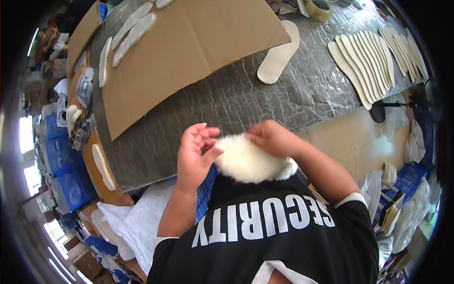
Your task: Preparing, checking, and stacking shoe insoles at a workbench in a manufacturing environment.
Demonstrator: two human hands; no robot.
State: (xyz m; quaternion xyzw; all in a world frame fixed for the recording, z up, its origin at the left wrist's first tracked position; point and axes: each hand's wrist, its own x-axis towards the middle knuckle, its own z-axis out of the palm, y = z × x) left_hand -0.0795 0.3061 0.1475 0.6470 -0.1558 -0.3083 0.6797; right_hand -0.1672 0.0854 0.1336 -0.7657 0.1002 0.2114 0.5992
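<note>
A fluffy cream fleece insole (250, 163) is held up in front of my chest, just off the table's near edge. My right hand (273, 138) pinches its upper edge, with the fingers bent over the pile. My left hand (193, 154) is at the insole's left end. Its fingers are parted and slightly curled, and the thumb tip meets or nearly meets the fleece edge. A little blur softens the insole and the fingertips. The underside of the insole is hidden.
A large brown cardboard sheet (189, 52) covers much of the dark plastic-covered table (227, 102). One insole (280, 54) lies by its corner. Overlapping rows of insoles (366, 66) lie at the right, and a tape roll (319, 9) is far back. White plastic (142, 222) hangs at lower left.
</note>
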